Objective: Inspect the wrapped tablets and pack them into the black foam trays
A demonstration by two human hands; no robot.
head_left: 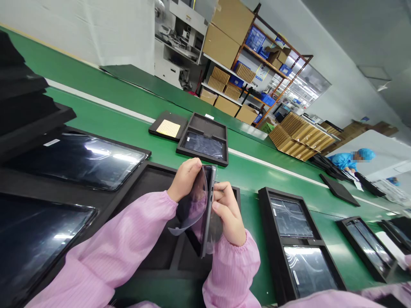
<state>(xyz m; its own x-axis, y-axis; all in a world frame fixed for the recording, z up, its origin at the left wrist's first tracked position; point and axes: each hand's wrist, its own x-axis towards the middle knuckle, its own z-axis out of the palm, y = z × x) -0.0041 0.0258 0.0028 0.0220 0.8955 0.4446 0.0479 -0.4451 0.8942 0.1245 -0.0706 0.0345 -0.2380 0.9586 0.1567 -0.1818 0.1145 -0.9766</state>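
A tablet [208, 214] stands tilted on edge in front of me, its side with ports towards my right. My right hand [229, 216] grips that edge from the right, thumb and fingers bent. At the top corner, my left hand [186, 179] pinches a clear protective film [196, 207], which curls away from the tablet's screen side. More clear plastic hangs on the tablet's back, near my right fingers. Below both hands lies a black foam tray [154, 184] with recesses, partly hidden by my pink sleeves.
Large tablets [96, 158] lie in black trays at left, beside a stack of black trays [25, 98]. Ahead are a smaller tray with one tablet [205, 145] and a yellow label sheet [168, 128]. Another tray [281, 244] stands right. A co-worker [349, 160] is farther along the green bench.
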